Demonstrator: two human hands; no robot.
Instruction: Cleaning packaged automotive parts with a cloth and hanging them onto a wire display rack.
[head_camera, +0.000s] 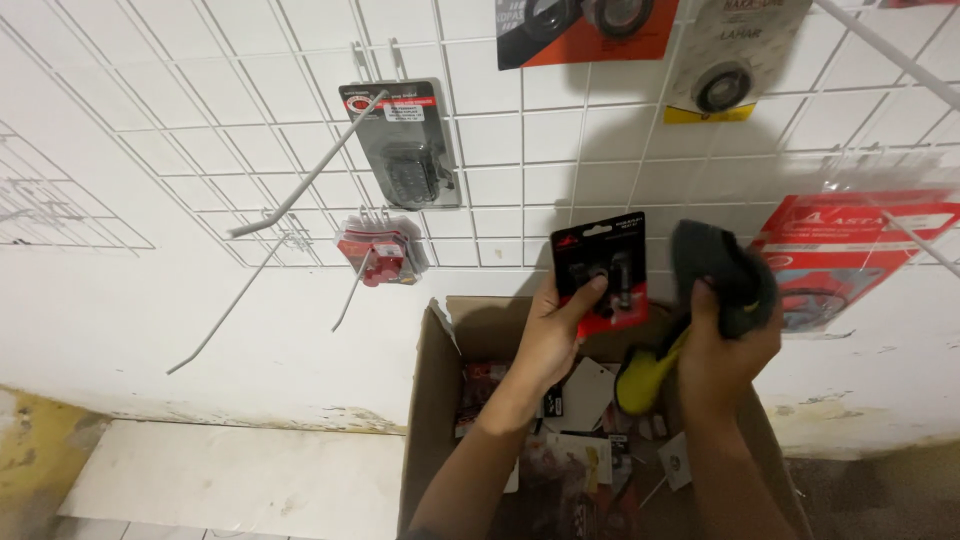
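**Carded pack in one hand, cloth in the other, over an open box**

Nearest the camera, a cardboard box (432, 400) stands open on the floor, with loose packs and white cards jumbled inside. Above it the left hand (550, 340) pinches a small red-and-black blister pack (598, 270) by its lower edge, thumb on the front, held upright before the wall. It looks light, with a stiff card and a slick plastic bubble that would probably dent; the card edge seems the safer hold. The right hand (718, 345) is clenched around a dark grey cloth (725, 272), soft and limp, with a yellow piece (648, 375) hanging below.

Behind, a white wire grid (250, 150) carries long hooks (305, 180) that jut outward, a hanging black pack (400, 145), a cluster of red packs (382, 255) and a large red pack (850, 250) just beside the cloth.
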